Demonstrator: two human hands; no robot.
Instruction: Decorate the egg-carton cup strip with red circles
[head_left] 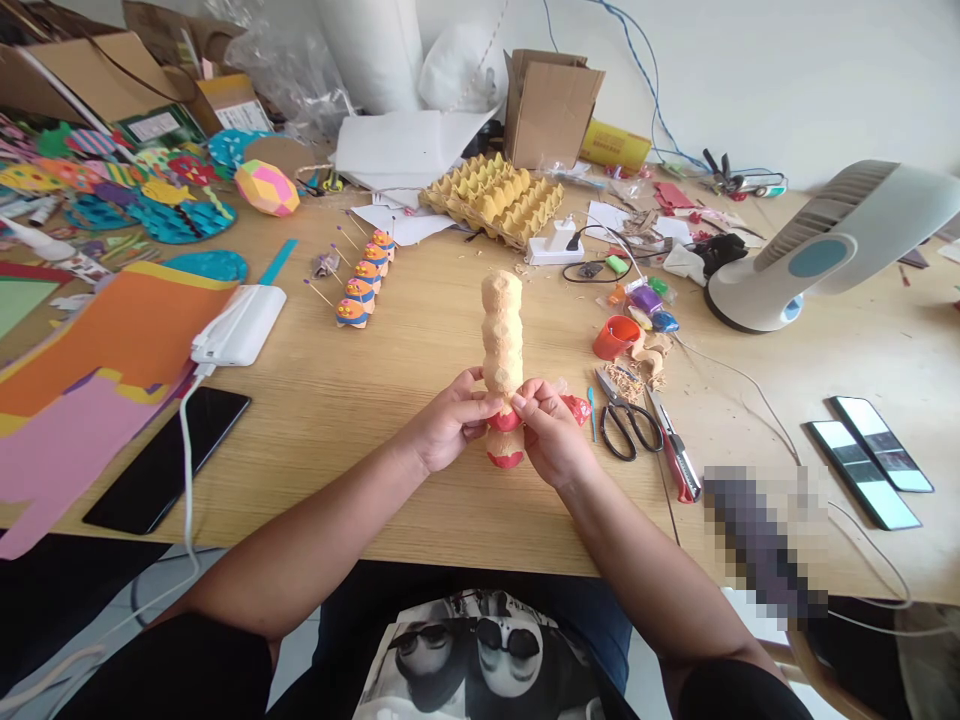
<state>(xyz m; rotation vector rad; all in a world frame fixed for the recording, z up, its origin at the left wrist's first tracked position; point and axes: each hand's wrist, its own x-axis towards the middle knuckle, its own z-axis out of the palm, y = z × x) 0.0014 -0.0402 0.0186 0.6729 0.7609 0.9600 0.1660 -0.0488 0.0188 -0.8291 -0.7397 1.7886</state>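
Observation:
A pale orange strip of egg-carton cups lies lengthwise in front of me, with red patches on its nearer cups. My left hand grips its left side, thumb pressed near the red part. From the right, my right hand holds the same strip, its thumb and finger pinched close to the left thumb. Whether a small bit of red material sits between the fingertips is hidden. Beside my right hand are a red packet and a thin blue stick tool. Farther left stands a finished-looking blue and orange egg-carton caterpillar with stick feelers.
Scissors, a utility knife and a red cup lie to the right, before a white fan. Yellow egg cartons sit at the back. A power bank and black phone are left.

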